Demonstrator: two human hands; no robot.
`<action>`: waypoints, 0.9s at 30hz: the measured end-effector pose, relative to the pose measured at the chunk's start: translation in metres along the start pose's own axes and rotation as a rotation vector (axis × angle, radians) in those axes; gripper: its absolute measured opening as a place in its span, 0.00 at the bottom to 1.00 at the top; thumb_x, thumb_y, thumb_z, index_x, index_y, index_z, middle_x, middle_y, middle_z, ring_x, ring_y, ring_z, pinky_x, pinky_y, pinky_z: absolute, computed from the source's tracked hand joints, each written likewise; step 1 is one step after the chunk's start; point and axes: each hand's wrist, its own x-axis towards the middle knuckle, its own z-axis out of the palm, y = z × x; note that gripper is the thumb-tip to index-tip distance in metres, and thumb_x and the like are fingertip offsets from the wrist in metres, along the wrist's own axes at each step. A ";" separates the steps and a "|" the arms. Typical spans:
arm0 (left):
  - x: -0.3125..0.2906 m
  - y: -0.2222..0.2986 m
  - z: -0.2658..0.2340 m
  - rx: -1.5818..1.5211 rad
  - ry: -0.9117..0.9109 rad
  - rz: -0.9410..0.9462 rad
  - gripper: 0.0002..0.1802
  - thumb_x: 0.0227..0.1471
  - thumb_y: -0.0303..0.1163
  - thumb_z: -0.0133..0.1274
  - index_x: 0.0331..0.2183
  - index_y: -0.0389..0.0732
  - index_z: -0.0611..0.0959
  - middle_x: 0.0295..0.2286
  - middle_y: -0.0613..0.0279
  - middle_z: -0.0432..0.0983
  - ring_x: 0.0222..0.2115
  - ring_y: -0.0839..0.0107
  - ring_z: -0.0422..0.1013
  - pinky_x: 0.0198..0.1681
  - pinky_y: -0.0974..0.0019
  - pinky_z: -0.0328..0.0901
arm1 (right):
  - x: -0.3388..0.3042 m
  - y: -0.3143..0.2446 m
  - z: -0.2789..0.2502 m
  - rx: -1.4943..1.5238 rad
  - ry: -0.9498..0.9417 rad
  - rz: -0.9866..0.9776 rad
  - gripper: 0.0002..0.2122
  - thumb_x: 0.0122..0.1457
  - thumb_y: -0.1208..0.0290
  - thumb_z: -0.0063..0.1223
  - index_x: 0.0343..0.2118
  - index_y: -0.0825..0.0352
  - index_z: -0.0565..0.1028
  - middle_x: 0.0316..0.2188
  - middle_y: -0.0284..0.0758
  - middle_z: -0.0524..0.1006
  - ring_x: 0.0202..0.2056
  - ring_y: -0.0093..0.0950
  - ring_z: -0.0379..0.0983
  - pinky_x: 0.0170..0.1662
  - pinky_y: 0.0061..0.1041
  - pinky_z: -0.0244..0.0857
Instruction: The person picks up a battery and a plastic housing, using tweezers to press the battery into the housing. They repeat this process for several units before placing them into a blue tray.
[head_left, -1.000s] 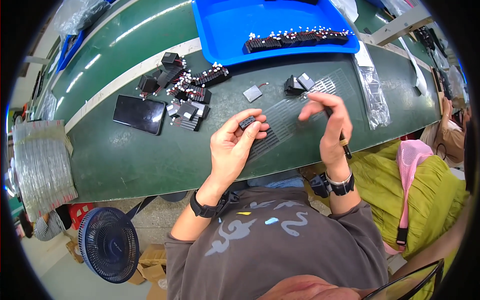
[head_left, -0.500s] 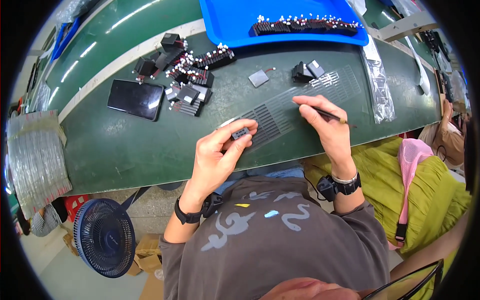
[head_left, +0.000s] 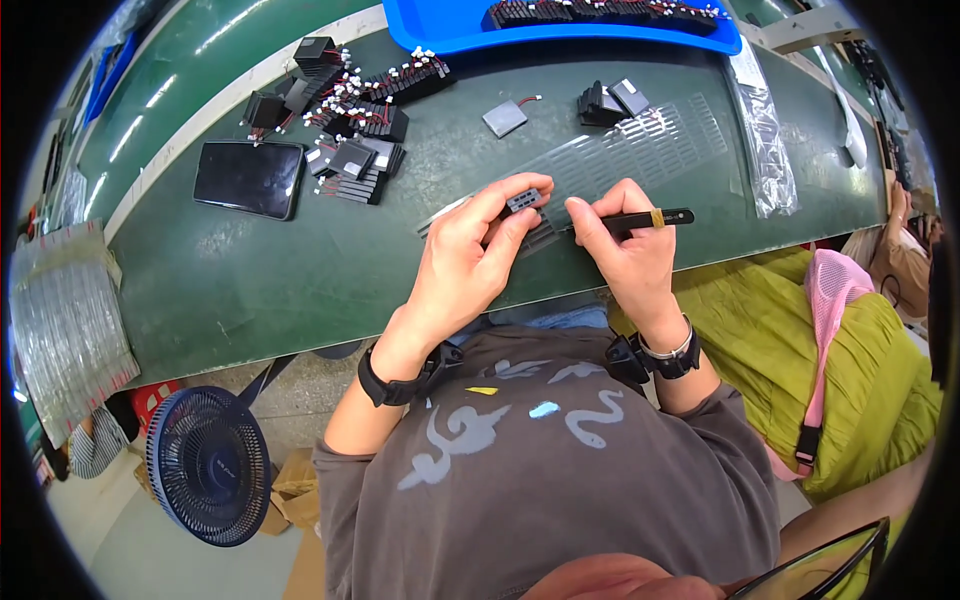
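Block (head_left: 522,200) is gripped, in the head view, by the fingers of the left hand (head_left: 452,262) above the desk (head_left: 250,300); a tool (head_left: 636,221) at its three o'clock is gripped by the right hand (head_left: 638,268). A phone (head_left: 249,178) is seen at nine.

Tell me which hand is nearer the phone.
Left. The left hand is right of the phone and lower in view; the right hand is farther right, beyond the left one.

no words or numbers readable, tiny pale marks on the handle of the black tool (head_left: 640,220), faint light lettering mid-grille on the blue fan (head_left: 208,467), both too small
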 end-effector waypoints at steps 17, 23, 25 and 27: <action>0.003 0.006 -0.004 0.012 -0.069 -0.088 0.16 0.62 0.22 0.47 0.52 0.31 0.75 0.47 0.54 0.76 0.48 0.69 0.73 0.52 0.68 0.70 | -0.002 0.010 -0.009 0.072 -0.130 -0.273 0.09 0.58 0.77 0.60 0.24 0.65 0.70 0.21 0.29 0.76 0.24 0.15 0.69 0.27 0.15 0.59; 0.001 -0.006 -0.003 0.112 -0.003 0.039 0.15 0.55 0.20 0.54 0.46 0.37 0.81 0.39 0.56 0.82 0.37 0.71 0.78 0.40 0.69 0.72 | -0.006 -0.007 0.009 0.537 0.112 -0.090 0.09 0.65 0.75 0.50 0.27 0.64 0.66 0.22 0.32 0.75 0.26 0.25 0.76 0.31 0.19 0.67; 0.000 -0.004 -0.003 0.142 0.004 0.079 0.16 0.54 0.19 0.54 0.46 0.37 0.82 0.40 0.54 0.81 0.38 0.69 0.79 0.41 0.68 0.72 | 0.001 -0.004 0.012 0.619 0.115 -0.031 0.10 0.66 0.74 0.49 0.27 0.63 0.65 0.21 0.31 0.74 0.27 0.27 0.77 0.33 0.21 0.69; 0.002 -0.003 -0.003 0.157 0.004 0.100 0.16 0.53 0.19 0.55 0.46 0.37 0.82 0.40 0.54 0.81 0.38 0.68 0.79 0.41 0.68 0.72 | 0.010 0.000 0.016 0.779 0.110 0.103 0.11 0.67 0.72 0.47 0.27 0.63 0.63 0.20 0.31 0.72 0.30 0.29 0.79 0.35 0.24 0.72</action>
